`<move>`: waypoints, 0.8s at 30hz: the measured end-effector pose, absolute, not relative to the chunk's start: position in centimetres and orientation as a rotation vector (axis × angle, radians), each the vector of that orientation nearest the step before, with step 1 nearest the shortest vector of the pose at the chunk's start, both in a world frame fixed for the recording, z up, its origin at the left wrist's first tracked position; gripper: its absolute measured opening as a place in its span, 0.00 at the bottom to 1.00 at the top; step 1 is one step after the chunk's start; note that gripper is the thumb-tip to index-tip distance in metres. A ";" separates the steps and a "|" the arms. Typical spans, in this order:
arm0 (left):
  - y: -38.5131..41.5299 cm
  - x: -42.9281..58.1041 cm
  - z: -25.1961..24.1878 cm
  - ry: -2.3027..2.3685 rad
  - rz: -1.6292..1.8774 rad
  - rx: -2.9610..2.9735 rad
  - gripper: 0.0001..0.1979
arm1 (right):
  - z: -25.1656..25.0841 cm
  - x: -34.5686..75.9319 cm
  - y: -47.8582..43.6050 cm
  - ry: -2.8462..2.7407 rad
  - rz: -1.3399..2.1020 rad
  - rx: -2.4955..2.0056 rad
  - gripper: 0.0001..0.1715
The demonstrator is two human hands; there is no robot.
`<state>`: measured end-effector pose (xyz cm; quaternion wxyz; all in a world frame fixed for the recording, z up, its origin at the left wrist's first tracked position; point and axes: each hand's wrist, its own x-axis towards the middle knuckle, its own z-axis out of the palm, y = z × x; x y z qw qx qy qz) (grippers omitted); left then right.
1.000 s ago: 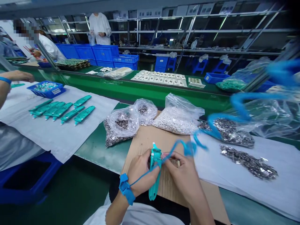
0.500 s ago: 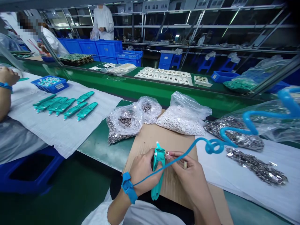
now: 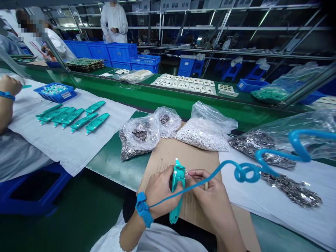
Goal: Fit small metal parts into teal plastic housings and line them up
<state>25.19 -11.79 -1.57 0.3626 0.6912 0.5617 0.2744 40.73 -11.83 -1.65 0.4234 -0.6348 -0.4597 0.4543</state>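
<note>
My left hand (image 3: 163,189) is wrapped round a teal plastic housing (image 3: 176,210), its white tip (image 3: 177,161) pointing away from me. The upper part of the housing is hollow toward me, with a small white spot on its left edge. At its right edge, my right hand (image 3: 210,190) pinches a tiny white part (image 3: 186,174) between thumb and forefinger. Something cream-coloured (image 3: 206,186) shows among the curled fingers of that hand; its kind is unclear. Brown cardboard (image 3: 162,157) lies under both hands.
Bags of shiny metal pieces (image 3: 139,136) and small white parts (image 3: 202,134) stand behind the cardboard. Loose metal pieces (image 3: 294,190) lie at right. A blue coiled cord (image 3: 246,173) crosses from my left wristband. Teal housings (image 3: 97,123) and a co-worker's hand (image 3: 10,85) are at left.
The coiled cord has swung right and lower. My hands have barely moved, the tiny white part staying at the housing's right edge. A standing person in the background has shifted slightly.
</note>
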 end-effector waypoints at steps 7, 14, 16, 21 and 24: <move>-11.9 24.6 -1.2 1.251 0.675 1.775 0.18 | -1.9 40.2 -12.0 -1.241 1.062 -1.705 0.13; -12.0 24.6 -1.2 1.218 0.704 1.759 0.20 | -2.2 40.0 -11.8 -1.170 1.127 -1.630 0.14; -11.9 24.5 -1.2 1.200 0.706 1.757 0.21 | -2.1 39.8 -11.7 -1.144 1.143 -1.588 0.13; -11.9 24.4 -1.2 1.157 0.713 1.760 0.23 | -1.8 39.8 -11.7 -1.084 1.235 -1.502 0.14; -12.0 24.4 -1.4 1.161 0.718 1.759 0.22 | -1.7 39.8 -11.7 -1.100 1.231 -1.505 0.13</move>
